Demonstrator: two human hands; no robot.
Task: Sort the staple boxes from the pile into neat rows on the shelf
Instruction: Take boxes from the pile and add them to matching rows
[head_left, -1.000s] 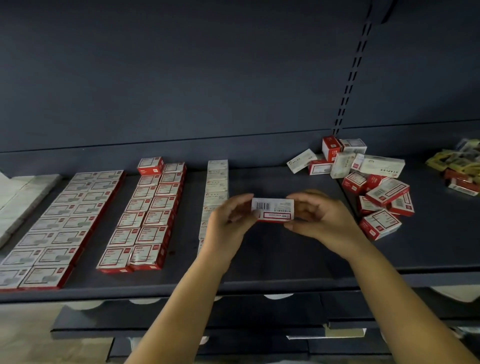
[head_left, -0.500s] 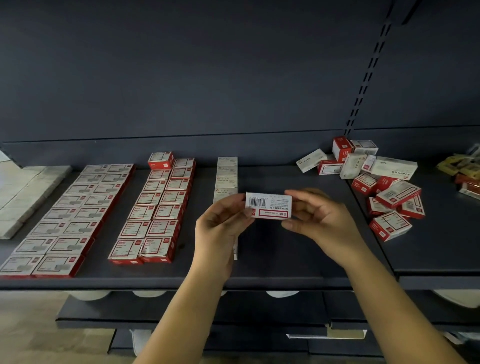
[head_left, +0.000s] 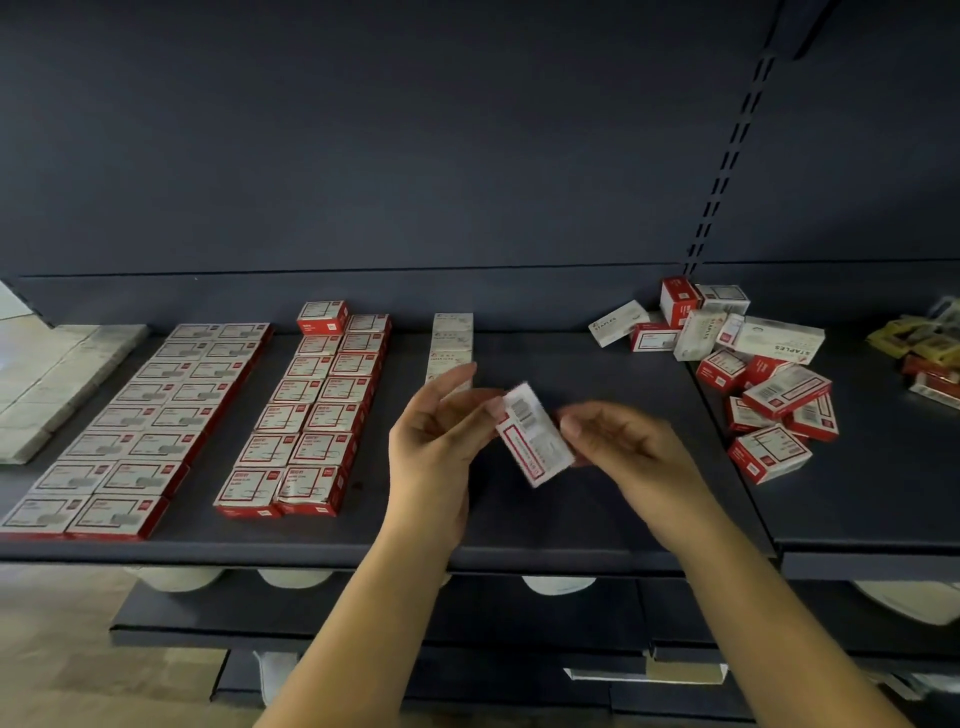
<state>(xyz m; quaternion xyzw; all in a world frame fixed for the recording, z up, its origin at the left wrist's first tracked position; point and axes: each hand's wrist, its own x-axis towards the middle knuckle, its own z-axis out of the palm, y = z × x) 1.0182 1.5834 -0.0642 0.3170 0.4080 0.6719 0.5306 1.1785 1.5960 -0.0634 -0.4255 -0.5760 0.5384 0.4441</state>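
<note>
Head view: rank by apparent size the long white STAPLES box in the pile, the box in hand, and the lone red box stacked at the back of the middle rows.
1. Long white STAPLES box.
2. Box in hand, a close second; it is nearer the camera, so the true order is unsure.
3. Lone red box, smallest, though farthest back.

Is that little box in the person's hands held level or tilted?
Tilted. The staple box slants between the left hand and right hand, its barcode end up toward the shelf's back, above the shelf.

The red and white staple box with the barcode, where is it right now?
Head view, centre: the barcoded staple box is tilted between the left hand and right hand, above the shelf.
</note>
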